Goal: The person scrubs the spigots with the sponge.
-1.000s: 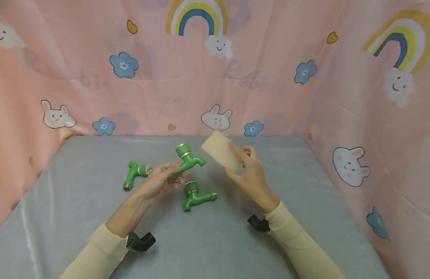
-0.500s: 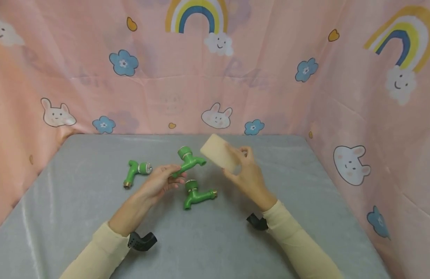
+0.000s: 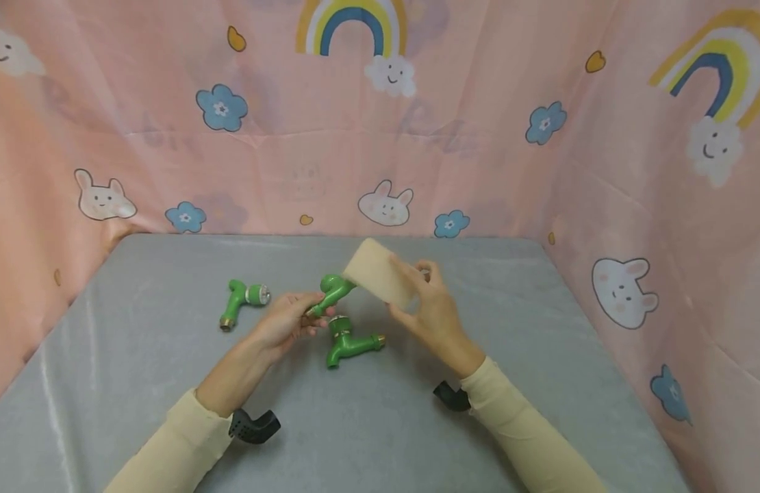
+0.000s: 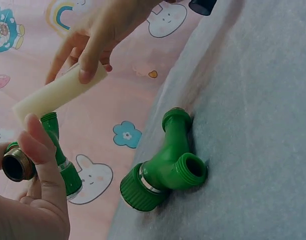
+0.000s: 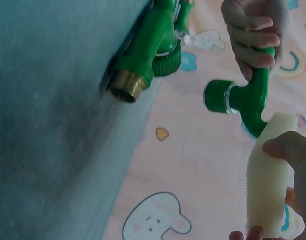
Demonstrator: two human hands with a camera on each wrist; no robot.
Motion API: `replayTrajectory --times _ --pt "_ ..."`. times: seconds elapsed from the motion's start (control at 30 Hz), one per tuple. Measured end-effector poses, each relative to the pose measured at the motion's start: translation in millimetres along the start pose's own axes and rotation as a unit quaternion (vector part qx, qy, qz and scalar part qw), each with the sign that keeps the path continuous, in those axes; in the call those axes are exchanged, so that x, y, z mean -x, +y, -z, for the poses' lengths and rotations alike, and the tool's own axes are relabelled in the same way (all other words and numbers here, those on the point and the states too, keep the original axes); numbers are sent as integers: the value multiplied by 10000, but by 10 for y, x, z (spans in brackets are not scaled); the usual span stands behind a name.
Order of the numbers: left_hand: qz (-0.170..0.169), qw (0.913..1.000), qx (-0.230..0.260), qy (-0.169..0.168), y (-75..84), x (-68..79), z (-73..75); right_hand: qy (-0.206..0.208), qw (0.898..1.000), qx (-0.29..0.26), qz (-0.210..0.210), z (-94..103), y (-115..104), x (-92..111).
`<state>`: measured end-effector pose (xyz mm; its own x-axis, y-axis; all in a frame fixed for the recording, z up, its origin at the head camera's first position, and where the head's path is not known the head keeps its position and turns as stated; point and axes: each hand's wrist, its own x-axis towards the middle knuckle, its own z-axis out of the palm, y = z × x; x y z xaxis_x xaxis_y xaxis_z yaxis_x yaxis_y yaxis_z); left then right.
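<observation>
My left hand (image 3: 283, 323) grips a green faucet (image 3: 334, 290) by its brass-threaded inlet end, above the table. Its ribbed knob points down in the left wrist view. A cream sponge block (image 3: 378, 272) is held by its edges between the thumb and fingers of my right hand (image 3: 437, 316). One end of the sponge meets the faucet's spout and partly covers it in the head view. Below the hands a second green faucet (image 3: 354, 347) lies on the table, its brass end to the right. It looms large in the left wrist view.
A third green faucet (image 3: 237, 302) lies on the grey cloth-covered table (image 3: 355, 431), left of my left hand. A pink printed curtain (image 3: 269, 157) hangs behind the table and along its sides. Black curved wrist mounts (image 3: 255, 427) stick out by both sleeves.
The held faucet has turned, so its knob no longer points up. The right hand has brought the sponge left and slightly down onto the spout. The faucets on the table stay put.
</observation>
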<state>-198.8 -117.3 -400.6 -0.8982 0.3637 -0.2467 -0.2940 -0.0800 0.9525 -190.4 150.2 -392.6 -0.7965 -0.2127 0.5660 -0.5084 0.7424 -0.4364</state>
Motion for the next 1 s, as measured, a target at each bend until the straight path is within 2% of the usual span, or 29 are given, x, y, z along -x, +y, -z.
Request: replayTrajectory --times 0.13,0.23,0.3,0.37,0.5,0.63,0.7,0.77,0.9,1.0 --pt "69 9998 176 -20 -7 5 7 265 9996 42 -101 36 19 -11" --pt "101 9993 341 -61 3 11 11 399 9986 51 332 25 -28 0" --pt "96 9987 474 -156 11 12 12 346 9973 73 648 -3 -61 11" --pt "88 9980 558 -276 14 11 18 219 9968 121 764 -40 -65 21" --pt "138 9972 587 -445 18 9 25 86 9991 221 344 -66 19 13" --pt "177 9967 580 -542 18 5 43 313 9993 207 -17 -15 99 -9" --pt "145 9968 534 -576 19 4 54 477 9988 135 35 12 95 -9" --pt "111 9973 438 -587 24 8 55 501 9984 55 256 24 59 3" --pt "94 9977 328 -592 41 24 39 129 9979 3 635 -7 -16 24" --pt "90 9976 342 -595 38 31 47 -44 9990 79 432 -30 1 14"
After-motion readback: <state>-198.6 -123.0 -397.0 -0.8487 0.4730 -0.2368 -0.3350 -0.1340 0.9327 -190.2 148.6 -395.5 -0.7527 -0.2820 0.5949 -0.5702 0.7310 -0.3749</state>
